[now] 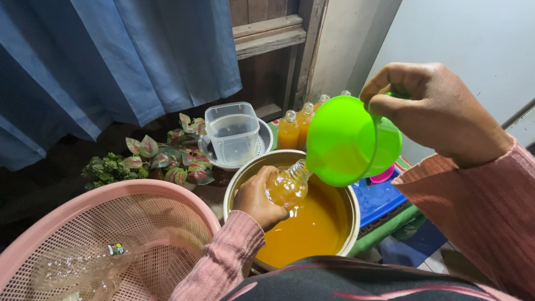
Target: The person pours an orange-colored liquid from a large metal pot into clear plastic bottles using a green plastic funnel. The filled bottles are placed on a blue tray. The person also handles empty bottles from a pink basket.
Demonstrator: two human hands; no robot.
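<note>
Left hand (255,199) gripping small clear plastic bottle (286,187) over steel basin of orange liquid (346,234); right hand (432,108), at two o'clock, clasping tilted green plastic jug (345,139). Narrow neck: likely spill if misaligned.

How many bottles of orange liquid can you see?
5: one in the left hand over the pot, four in a row behind it, the far ones partly hidden by the green jug.

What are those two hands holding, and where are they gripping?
The left hand grips a small bottle around its body, over the bowl of orange liquid. The right hand holds a green cup by its handle side, tilted.
</note>
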